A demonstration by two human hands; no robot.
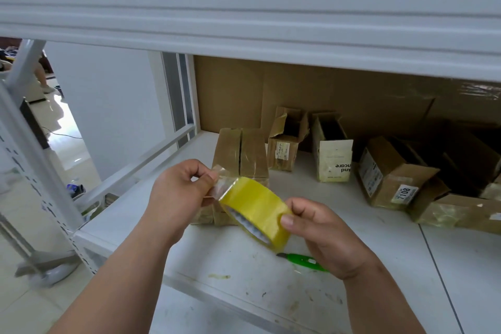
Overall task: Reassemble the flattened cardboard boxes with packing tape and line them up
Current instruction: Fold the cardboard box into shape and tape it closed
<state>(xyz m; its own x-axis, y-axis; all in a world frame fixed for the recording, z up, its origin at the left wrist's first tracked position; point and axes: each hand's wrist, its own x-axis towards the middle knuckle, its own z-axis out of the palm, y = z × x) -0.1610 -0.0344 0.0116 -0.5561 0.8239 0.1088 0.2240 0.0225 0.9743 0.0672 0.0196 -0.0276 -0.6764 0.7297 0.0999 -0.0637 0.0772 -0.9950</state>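
Note:
My right hand (pixel 322 236) grips a yellow roll of packing tape (pixel 257 211) above the white shelf (pixel 244 274). My left hand (pixel 181 190) pinches the clear free end of the tape (pixel 223 186), pulled a short way off the roll. Just behind the roll stands a taped-up cardboard box (pixel 241 152) with a slit down its top. Further back stand two small open boxes, a brown one (pixel 286 141) and a white-fronted one (pixel 332 149). At the right lies an open box with a 7108 label (pixel 390 173).
A green utility knife (pixel 303 262) lies on the shelf under my right wrist. A large flat cardboard sheet (pixel 311 89) leans at the back. The upper shelf beam (pixel 244 13) hangs low overhead. More cardboard (pixel 466 214) is at the far right. The floor drops off at left.

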